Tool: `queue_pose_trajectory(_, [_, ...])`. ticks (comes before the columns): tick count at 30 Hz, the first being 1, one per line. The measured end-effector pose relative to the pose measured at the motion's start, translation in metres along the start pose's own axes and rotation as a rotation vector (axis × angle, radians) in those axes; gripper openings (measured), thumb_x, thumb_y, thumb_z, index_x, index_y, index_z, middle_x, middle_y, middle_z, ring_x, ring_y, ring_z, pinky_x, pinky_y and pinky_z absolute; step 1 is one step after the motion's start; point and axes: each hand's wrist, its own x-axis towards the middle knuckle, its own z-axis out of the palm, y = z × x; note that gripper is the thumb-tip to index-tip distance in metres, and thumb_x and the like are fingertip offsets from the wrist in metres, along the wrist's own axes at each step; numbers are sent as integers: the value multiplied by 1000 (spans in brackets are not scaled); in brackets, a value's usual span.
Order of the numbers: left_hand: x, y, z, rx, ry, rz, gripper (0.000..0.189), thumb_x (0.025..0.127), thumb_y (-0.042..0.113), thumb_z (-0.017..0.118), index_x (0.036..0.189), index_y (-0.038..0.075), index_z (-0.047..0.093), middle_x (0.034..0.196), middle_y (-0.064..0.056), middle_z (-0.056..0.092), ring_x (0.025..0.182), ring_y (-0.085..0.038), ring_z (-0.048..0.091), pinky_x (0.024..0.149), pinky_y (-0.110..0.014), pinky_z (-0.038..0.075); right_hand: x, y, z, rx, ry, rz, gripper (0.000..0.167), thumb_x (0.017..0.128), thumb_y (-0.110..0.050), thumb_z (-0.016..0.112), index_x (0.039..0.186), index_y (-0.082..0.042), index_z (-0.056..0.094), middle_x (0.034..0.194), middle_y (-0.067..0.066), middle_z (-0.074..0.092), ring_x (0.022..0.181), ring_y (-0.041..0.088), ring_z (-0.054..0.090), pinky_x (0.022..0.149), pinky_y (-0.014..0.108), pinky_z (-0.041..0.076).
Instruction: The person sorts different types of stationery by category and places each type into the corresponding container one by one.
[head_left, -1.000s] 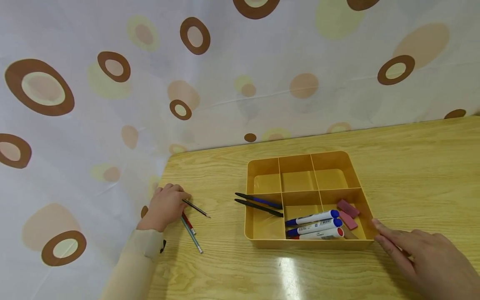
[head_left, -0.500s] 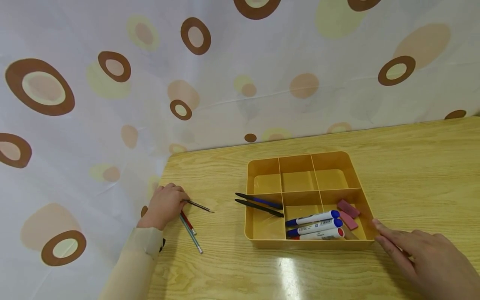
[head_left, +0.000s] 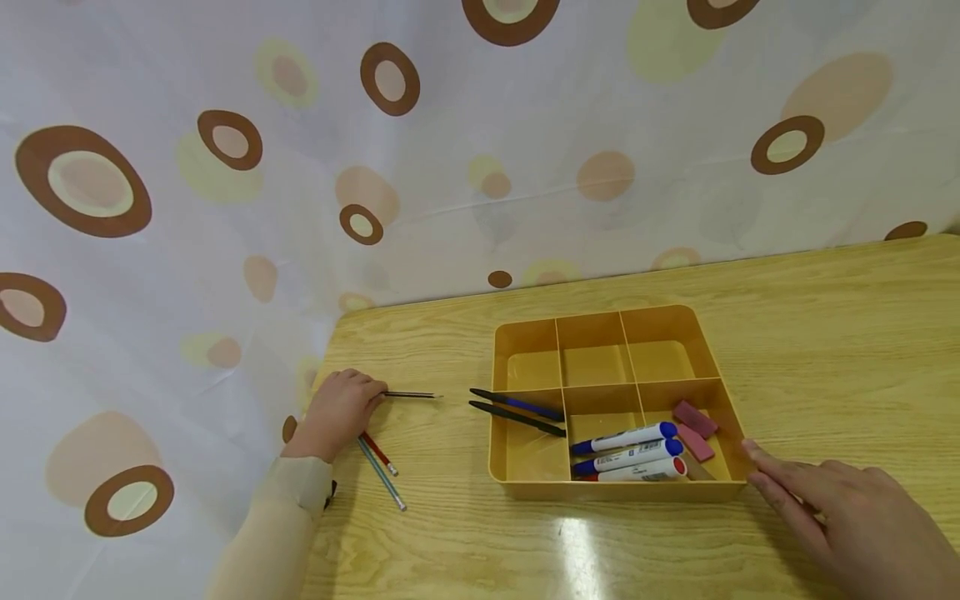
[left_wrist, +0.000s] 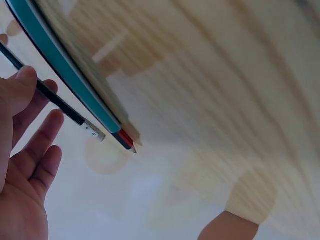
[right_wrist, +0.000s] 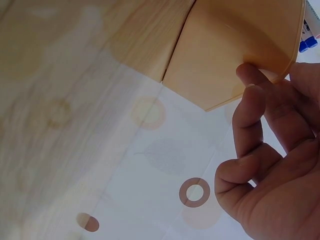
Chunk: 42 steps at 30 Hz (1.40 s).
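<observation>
At the table's left side my left hand [head_left: 341, 414] pinches a black pencil [head_left: 408, 394] between thumb and fingers. Its eraser end shows in the left wrist view, where the hand [left_wrist: 30, 145] holds the pencil [left_wrist: 62, 105] above the table. A red pencil [head_left: 381, 454] and a teal pencil [head_left: 384, 477] lie side by side just below that hand. My right hand [head_left: 847, 512] grips the near right corner of a yellow divided tray [head_left: 615, 490]. In the right wrist view, fingers press the tray's outer wall [right_wrist: 220, 55] and the thumb is at the rim.
Two pens [head_left: 517, 417] stick out over the tray's left wall. Markers [head_left: 630, 454] with blue and red ends lean across its near middle divider. Pink erasers [head_left: 695, 431] lie in the near right compartment. A spotted cloth [head_left: 450, 125] bounds the table's back and left.
The black pencil in my left hand has swung from slanting down to nearly level, its tip moving right and up. The red pencil has shifted slightly. The right hand keeps its hold on the tray.
</observation>
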Motion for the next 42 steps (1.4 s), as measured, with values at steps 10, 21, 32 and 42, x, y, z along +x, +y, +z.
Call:
queue_pose_trajectory(10, [13, 14, -9, 35, 240, 114, 6, 95, 14, 76, 101, 13, 78, 97, -4, 77, 96, -28, 66, 83, -45, 53, -1, -1, 0, -32, -19, 29, 34, 96, -32, 74, 115, -4, 79, 76, -4, 77, 57, -5, 37, 52, 30, 42])
queue_pose_trajectory(21, [36, 37, -34, -6, 497, 198, 5, 94, 11, 76, 98, 9, 77, 93, -4, 75, 91, -28, 66, 76, -43, 49, -1, -1, -1, -25, -15, 22, 35, 99, -33, 71, 115, -3, 79, 75, -4, 77, 57, -5, 32, 50, 26, 36])
queue_pose_trajectory(32, [58, 66, -49, 15, 530, 261, 9, 96, 14, 75, 103, 10, 79, 96, -3, 76, 95, -26, 67, 82, -44, 52, 0, -1, 0, 0, 10, 6, 36, 101, -34, 68, 114, -2, 79, 68, -8, 72, 56, -6, 29, 50, 24, 31])
queue_pose_trajectory(42, [80, 82, -47, 24, 582, 349, 8, 92, 15, 80, 99, 12, 80, 93, 0, 76, 93, -22, 67, 81, -39, 52, 0, 1, 1, 9, 11, -7, 37, 101, -35, 68, 113, -2, 80, 72, -4, 75, 56, -7, 31, 49, 23, 32])
